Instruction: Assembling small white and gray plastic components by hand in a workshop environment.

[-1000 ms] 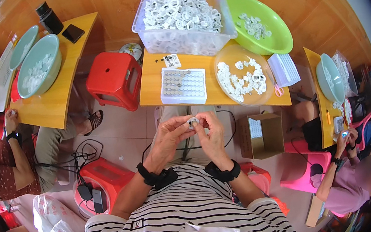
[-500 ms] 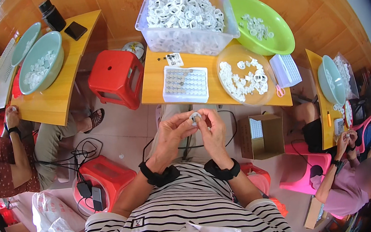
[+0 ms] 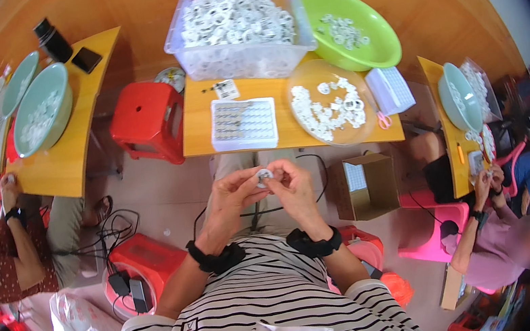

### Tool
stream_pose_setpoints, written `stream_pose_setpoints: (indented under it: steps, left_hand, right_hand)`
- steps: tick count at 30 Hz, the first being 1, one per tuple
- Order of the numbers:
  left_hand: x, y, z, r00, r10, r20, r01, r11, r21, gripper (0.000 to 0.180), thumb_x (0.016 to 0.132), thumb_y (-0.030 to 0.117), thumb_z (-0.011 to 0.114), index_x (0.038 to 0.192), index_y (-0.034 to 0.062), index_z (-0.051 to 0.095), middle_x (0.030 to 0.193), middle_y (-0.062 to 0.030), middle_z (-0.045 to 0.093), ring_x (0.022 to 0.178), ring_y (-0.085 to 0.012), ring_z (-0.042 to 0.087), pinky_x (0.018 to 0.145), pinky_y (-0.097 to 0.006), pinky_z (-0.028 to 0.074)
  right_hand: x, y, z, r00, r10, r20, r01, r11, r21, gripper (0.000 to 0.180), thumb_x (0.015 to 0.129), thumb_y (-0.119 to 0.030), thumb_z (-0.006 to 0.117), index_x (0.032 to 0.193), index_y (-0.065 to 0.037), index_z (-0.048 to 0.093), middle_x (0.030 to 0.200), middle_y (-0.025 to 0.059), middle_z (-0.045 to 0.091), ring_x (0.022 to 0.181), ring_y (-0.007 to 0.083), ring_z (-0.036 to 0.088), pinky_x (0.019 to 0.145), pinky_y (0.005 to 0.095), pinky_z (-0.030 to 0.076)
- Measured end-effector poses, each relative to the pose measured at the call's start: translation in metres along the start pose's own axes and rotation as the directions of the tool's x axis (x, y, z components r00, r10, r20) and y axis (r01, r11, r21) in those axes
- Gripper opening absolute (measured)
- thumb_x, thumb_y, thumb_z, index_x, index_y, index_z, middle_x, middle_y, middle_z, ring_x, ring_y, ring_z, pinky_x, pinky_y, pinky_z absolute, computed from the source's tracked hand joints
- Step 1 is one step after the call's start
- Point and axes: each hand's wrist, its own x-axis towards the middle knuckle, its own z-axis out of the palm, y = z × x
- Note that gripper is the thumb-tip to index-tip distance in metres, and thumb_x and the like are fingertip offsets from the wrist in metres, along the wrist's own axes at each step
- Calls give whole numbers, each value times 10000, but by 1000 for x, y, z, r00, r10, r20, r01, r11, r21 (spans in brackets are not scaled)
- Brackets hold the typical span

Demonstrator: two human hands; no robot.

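A small round white plastic part (image 3: 263,178) with a dark opening in its middle is pinched between my two hands, above my lap and just short of the table edge. My left hand (image 3: 232,198) grips it from the left with thumb and fingers. On the other side, the fingertips of my right hand (image 3: 292,189) press against it. Straight ahead lies a white tray (image 3: 268,141) with rows of slots, some holding small dark or metallic pieces. To its right, a clear round dish (image 3: 304,132) holds many similar white parts.
A clear bin (image 3: 222,62) heaped with white parts and a green basin (image 3: 384,45) stand at the back. Pink scissors (image 3: 384,120) lie near a white box (image 3: 391,90). An open carton (image 3: 379,196) and red stools (image 3: 145,118) are on the floor. Co-workers sit left and right.
My view has shifted, so the table sits slightly further left. Both hands stay together on the white part, which has turned so its opening shows more plainly.
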Motion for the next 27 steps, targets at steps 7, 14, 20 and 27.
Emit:
stream_pose_setpoints:
  steps: [7,14,20,27]
  left_hand:
    - [3,-7,-3,1000,30,4,-29,998,-47,252,887,118,546,1103,-8,579,988,-107,628,859,-162,630,759,-261,536]
    - [1,-6,-9,999,-18,-38,14,995,-101,266,896,113,521,1115,-36,553,1002,-136,624,912,-235,632,772,-291,539]
    - [2,-3,-11,999,-50,9,51,993,-107,268,896,128,529,1109,-31,564,1001,-129,623,919,-237,629,801,-291,526]
    - [1,-4,-12,998,-62,-24,58,991,-117,254,898,114,514,1104,-26,566,995,-141,629,895,-235,638,769,-293,539]
  right_hand:
    - [-1,8,0,1000,-5,-3,6,1000,22,118,792,-36,619,905,-16,593,648,-34,501,556,22,419,482,179,357]
    - [40,-7,-52,922,-342,-179,219,845,-487,164,843,-136,562,935,-7,605,705,112,575,624,229,557,575,328,437]
    - [111,10,-126,872,-438,-220,123,629,-767,87,756,-60,589,821,-8,616,784,167,586,725,346,573,645,414,453]
    - [124,30,-121,934,-342,-104,94,517,-851,177,661,-115,670,800,-11,634,800,163,570,765,317,576,673,392,451]
